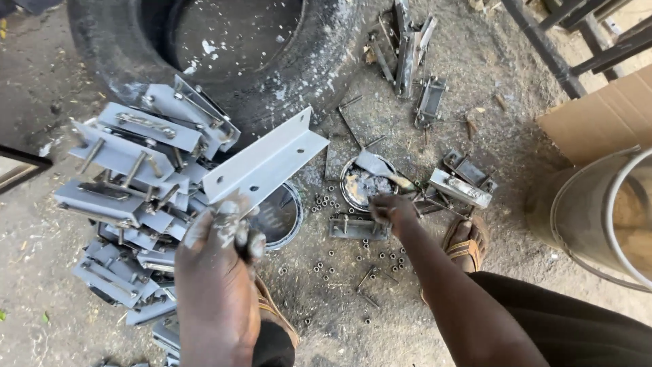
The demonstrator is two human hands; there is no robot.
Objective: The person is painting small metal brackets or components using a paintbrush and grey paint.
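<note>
Left hand (221, 234) grips the lower end of a grey angle bracket (265, 162), its free end clear above the tin (282, 216), while right hand (390, 209), clenched on a brush (384, 170), reaches the paint can (367, 182) rim.

The dirt floor (523, 197) carries everything: beyond the left hand (217, 251) a pile of grey painted metal brackets (136, 190) leans toward a worn tyre (231, 47). Just beyond the right hand (390, 211) sits a small paint tin (363, 183), with loose nuts (387, 261) scattered nearer than it and unpainted brackets (407, 47) farther off
</note>
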